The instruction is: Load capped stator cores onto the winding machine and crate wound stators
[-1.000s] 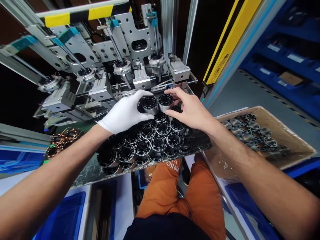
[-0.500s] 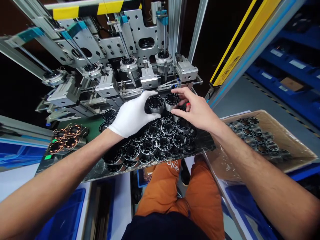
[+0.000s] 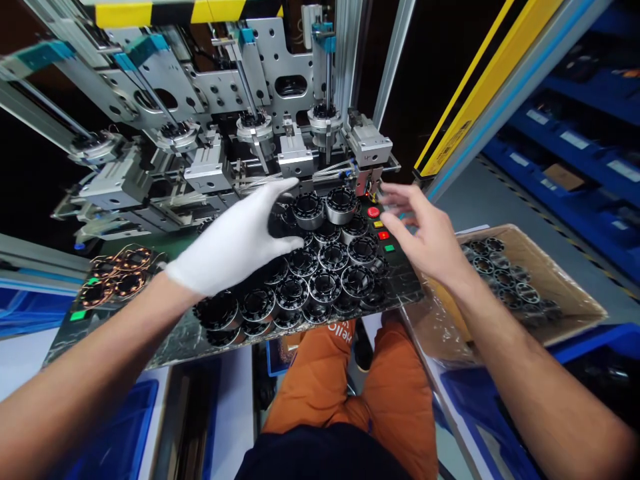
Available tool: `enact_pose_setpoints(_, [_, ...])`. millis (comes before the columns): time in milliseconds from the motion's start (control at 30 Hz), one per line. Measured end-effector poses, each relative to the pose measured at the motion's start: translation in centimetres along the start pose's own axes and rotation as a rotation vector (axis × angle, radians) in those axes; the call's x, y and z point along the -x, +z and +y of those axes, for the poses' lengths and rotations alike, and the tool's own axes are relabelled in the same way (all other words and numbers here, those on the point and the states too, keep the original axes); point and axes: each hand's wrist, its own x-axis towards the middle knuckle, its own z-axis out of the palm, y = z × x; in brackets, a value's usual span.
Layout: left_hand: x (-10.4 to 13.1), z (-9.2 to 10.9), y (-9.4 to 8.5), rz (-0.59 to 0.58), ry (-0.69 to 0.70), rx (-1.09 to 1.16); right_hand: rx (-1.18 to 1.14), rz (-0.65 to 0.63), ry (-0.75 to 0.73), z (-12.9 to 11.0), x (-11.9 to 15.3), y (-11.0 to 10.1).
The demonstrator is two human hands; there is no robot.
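Both hands have come off the two rearmost parts since the earlier frames. The bare right hand (image 3: 430, 240) has drawn back to the right, fingers spread and holding nothing, and now hangs over the strip of red, yellow and green push buttons (image 3: 379, 224) it covered before. The white-gloved left hand (image 3: 233, 243) has opened too; it lies flat, fingers together, its fingertips touching the left side of the cluster, gripping nothing.

Largest item: the grey aluminium machine frame with four round tooling heads (image 3: 250, 127) stands behind the work surface. Below it, the shiny reflective bench plate (image 3: 180, 340) carries the cluster of round black-and-silver ring-shaped motor parts (image 3: 320, 273), packed side by side in rows. To the right, a brown cardboard box (image 3: 575, 293) holds more such rings.

The two released rings (image 3: 325, 205) sit at the back of the cluster, just before the frame, resting on other rings. My judgement: placement of this pair appears complete. Each ring stands axis upright, open toothed face upward; being round, they show no long axis.
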Motion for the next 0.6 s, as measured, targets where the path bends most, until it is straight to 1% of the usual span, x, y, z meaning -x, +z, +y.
enact_pose_setpoints(67, [3.4,1.4,-1.7,0.076,-0.041,-0.035,0.120,0.067,0.038,1.7,3.1,0.4])
enact_pose_setpoints(100, [5.4,2.2,-2.2,0.121,-0.064,-0.056,0.161,0.078,0.057,2.6,4.7,0.9])
enact_pose_setpoints(133, [7.6,3.0,-2.3,0.175,-0.074,-0.066,0.184,0.083,0.073,3.4,6.1,1.5])
enact_pose_setpoints(200, [11.8,4.4,-1.7,0.232,-0.084,-0.018,0.193,0.082,0.101,4.6,8.4,2.9])
enact_pose_setpoints(267, [15.1,5.5,-0.1,0.196,-0.009,0.062,0.199,0.095,0.116,5.3,9.6,4.0])
enact_pose_setpoints(300, [16.3,6.0,0.8,0.166,0.050,0.093,0.202,0.102,0.121,5.4,9.9,4.3])
enact_pose_setpoints(367, [17.9,6.9,2.8,0.100,0.155,0.156,0.211,0.117,0.126,5.5,10.0,4.5])
enact_pose_setpoints(400, [18.5,7.3,3.7,0.076,0.174,0.192,0.218,0.124,0.127,5.5,10.1,4.4])
enact_pose_setpoints(467, [19.5,8.2,5.6,0.056,0.132,0.286,0.237,0.138,0.130,5.4,10.2,4.2])
enact_pose_setpoints(533, [20.7,8.9,7.8,0.066,0.075,0.402,0.261,0.149,0.132,5.5,10.4,4.1])
enact_pose_setpoints(567, [21.4,9.2,9.1,0.063,0.079,0.459,0.275,0.149,0.134,5.5,10.5,4.2])
enact_pose_setpoints(600, [22.2,9.5,10.5,0.035,0.108,0.507,0.292,0.143,0.139,5.5,10.5,4.3])
